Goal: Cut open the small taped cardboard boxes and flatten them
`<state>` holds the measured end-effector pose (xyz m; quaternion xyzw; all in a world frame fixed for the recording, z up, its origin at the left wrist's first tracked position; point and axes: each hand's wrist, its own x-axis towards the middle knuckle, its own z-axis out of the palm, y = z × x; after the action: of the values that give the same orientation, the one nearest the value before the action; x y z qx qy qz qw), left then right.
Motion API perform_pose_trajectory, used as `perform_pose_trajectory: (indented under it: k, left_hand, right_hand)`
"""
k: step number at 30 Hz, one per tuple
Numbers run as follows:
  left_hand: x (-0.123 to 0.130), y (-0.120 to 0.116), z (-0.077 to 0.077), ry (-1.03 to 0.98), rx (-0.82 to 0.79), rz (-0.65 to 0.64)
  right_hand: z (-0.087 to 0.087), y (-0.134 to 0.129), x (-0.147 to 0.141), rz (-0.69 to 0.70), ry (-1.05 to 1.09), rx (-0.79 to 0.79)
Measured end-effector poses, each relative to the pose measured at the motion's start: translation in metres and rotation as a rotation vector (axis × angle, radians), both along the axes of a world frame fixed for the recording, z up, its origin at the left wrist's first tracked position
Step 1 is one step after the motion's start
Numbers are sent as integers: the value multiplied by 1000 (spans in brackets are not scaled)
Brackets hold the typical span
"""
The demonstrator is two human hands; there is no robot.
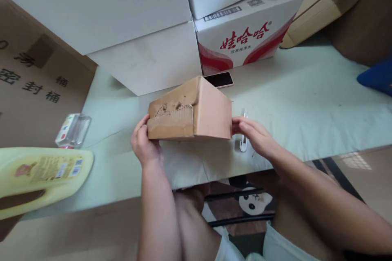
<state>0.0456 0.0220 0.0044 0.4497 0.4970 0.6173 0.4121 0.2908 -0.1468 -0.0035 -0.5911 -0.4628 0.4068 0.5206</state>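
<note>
A small brown cardboard box (214, 110) is held between my two hands over the cloth-covered table, tilted, with torn, scuffed paper on its left face. My left hand (145, 140) wraps around its left end, the thumb hidden from view. On the opposite end, the fingers of my right hand (252, 132) press against the side, their tips partly out of sight behind the box. A slim white tool that looks like a utility knife (243, 143) lies on the cloth beside my right hand, partly covered by the fingers.
Behind the box lies a dark-screened phone (222, 79). Large white boxes (153, 59) and a red-and-white carton (241, 43) stand at the back. To the left are a clear plastic bottle (76, 129), a yellow jug (61, 167) and a big brown carton (36, 89). Folded cardboard (318, 16) leans at back right.
</note>
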Motion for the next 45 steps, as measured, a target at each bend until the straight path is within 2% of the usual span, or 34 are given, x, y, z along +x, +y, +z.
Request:
perform_pose_trajectory:
  k: [2,4,6,9,11,13,14,15,18,19,20,22,24,26,27,28,30,32,34,37,39,41,43,45]
  left_hand:
    - [2,-2,-1,-85,-129,11]
    - [7,-6,-3,-111,-287,-93]
    - [11,-14,-5,-96,-452,-312]
    - [14,-26,-10,17,-661,-627]
    - [15,-32,-14,177,-773,-812]
    - [15,-33,-16,378,-784,-953]
    - [16,-31,-17,452,-719,-949]
    - [17,-29,-17,479,-600,-869]
    - [19,-19,-11,335,-53,-411]
    - [20,-16,-8,298,121,-322]
    - [20,-15,-5,296,272,-280]
    - [20,-16,0,409,460,-319]
    - [21,-19,3,534,513,-375]
    - [23,-22,4,566,499,-381]
    - [24,-23,4,554,491,-368]
    - [25,-23,3,540,488,-355]
    - [28,-24,3,529,478,-321]
    - [31,-24,3,540,460,-255]
    - [35,-26,3,551,432,-167]
    - [41,-31,2,571,413,-79]
    - [45,-35,3,618,411,-71]
    - [48,-40,5,682,399,-67]
    - [50,-43,8,732,381,-52]
    - [52,-44,10,758,375,-39]
  right_hand:
    - [5,0,-6,114,-66,127]
    - [10,0,-12,110,-228,243]
    - [12,-1,-15,93,-343,307]
    - [13,-2,-16,62,-369,363]
    - [14,-3,-14,-11,-333,382]
    - [14,-4,-13,-62,-286,374]
    - [15,-4,-12,-58,-266,373]
    - [16,-4,-12,-38,-253,370]
    - [19,-6,-11,74,-249,344]
    - [19,-6,-11,118,-241,329]
    - [20,-7,-10,165,-222,308]
    - [20,-8,-7,200,-169,258]
    - [19,-8,-4,56,-201,154]
    - [18,-8,-1,-152,-405,-63]
    - [17,-8,0,-203,-542,-200]
    - [16,-7,1,-196,-674,-335]
    - [14,-7,2,-73,-865,-526]
    - [12,-8,3,20,-963,-608]
    - [11,-10,7,3,-1007,-629]
    - [11,-16,16,-151,-877,-495]
    - [15,-21,23,-285,-610,-292]
    - [22,-27,29,-355,-264,-66]
    - [29,-33,31,-308,50,132]
    - [36,-36,30,-216,251,268]
